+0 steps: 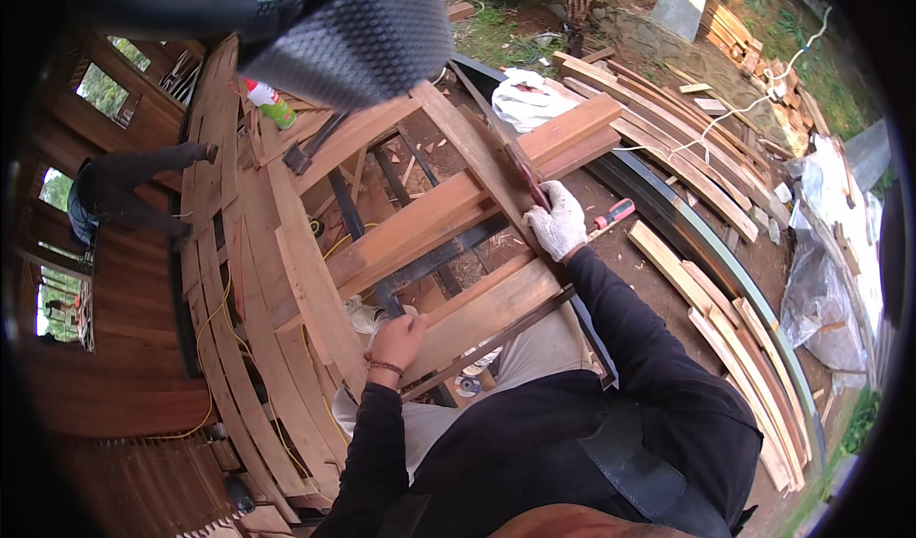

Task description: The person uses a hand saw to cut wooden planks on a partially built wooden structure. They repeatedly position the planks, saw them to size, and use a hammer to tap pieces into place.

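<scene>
Your gloved right hand (558, 221) curls around a slim dark-red piece (528, 177) beside a plank (474, 149); both slant from near right to far left across thick beams (410, 233). Your bare left hand (399, 340) is bent at the near board's (487, 320) left end; you can't tell its grip. A red-handled tool (615, 214) lies right; a textured dark object (358, 37) blocks the far view.

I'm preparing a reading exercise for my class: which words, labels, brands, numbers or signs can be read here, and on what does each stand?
None can be read clearly.
Green and white bottle: its label is too small and blurred.
Round disc: its markings are too small.
</scene>
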`<state>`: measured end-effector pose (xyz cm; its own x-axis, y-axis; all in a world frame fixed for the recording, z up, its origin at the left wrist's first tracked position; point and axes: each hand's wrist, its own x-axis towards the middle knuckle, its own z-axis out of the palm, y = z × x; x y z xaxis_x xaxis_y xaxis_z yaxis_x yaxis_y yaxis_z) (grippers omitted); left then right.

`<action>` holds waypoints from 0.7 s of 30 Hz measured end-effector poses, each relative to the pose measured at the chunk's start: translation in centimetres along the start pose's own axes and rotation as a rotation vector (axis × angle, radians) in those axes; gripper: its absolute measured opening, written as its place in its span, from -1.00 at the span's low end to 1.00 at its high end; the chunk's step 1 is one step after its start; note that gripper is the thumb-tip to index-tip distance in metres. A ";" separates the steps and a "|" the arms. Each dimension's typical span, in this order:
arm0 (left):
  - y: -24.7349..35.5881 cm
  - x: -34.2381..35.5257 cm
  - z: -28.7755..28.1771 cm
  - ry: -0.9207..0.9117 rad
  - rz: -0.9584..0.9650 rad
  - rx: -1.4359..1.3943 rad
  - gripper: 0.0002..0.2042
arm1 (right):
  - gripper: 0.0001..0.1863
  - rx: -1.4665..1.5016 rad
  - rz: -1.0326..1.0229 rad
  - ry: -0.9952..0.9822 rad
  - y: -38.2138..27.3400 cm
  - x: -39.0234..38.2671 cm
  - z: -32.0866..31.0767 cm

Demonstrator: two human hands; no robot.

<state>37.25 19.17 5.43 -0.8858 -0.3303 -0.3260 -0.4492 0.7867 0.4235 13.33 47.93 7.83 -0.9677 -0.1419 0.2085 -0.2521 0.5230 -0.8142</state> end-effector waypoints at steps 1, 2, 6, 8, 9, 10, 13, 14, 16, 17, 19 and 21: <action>-0.1 0.6 -0.8 0.016 -0.001 -0.093 -0.60 | -0.57 0.031 0.004 -0.008 0.7 0.4 0.3; -0.1 1.1 -1.6 0.029 0.011 -0.187 -0.62 | -0.56 0.145 0.056 -0.053 1.0 0.8 0.5; 0.6 8.3 -5.1 0.197 0.046 -0.377 -0.70 | -0.54 0.426 -0.052 -0.025 -1.7 0.4 1.0; 2.1 14.8 -7.2 0.350 0.138 -0.306 -0.72 | -0.55 0.377 -0.095 0.006 -2.0 -0.5 1.5; 2.7 18.1 -8.0 0.415 0.188 -0.311 -0.72 | -0.56 0.583 -0.007 -0.076 -2.6 -0.9 1.8; 4.3 21.5 -9.0 0.430 0.192 -0.317 -0.71 | -0.56 0.665 0.062 -0.083 -3.0 -1.1 1.9; 7.6 31.3 -10.4 0.565 0.247 -0.289 -0.70 | -0.57 0.503 -0.019 -0.090 -3.6 -0.4 1.8; 8.3 34.4 -10.5 0.559 0.237 -0.275 -0.69 | -0.59 0.468 -0.005 -0.096 -3.6 -0.3 1.6; 8.8 40.1 -10.8 0.590 0.245 -0.159 -0.67 | -0.62 0.435 -0.015 -0.139 -2.9 -0.1 1.7; 8.7 42.5 -10.7 0.624 0.260 -0.058 -0.66 | -0.59 0.544 0.104 -0.143 -3.1 -0.3 2.0; 8.9 45.1 -10.2 0.635 0.256 0.030 -0.62 | -0.59 0.378 0.024 -0.160 -3.4 -0.3 1.9; 9.7 46.6 -9.9 0.603 0.226 0.008 -0.57 | -0.62 0.440 0.107 -0.169 -3.9 -0.1 2.0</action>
<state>-9.53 6.25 2.67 -0.8698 -0.3888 0.3037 -0.2447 0.8745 0.4188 14.41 44.19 9.88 -0.9642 -0.2602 0.0502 -0.0897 0.1422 -0.9858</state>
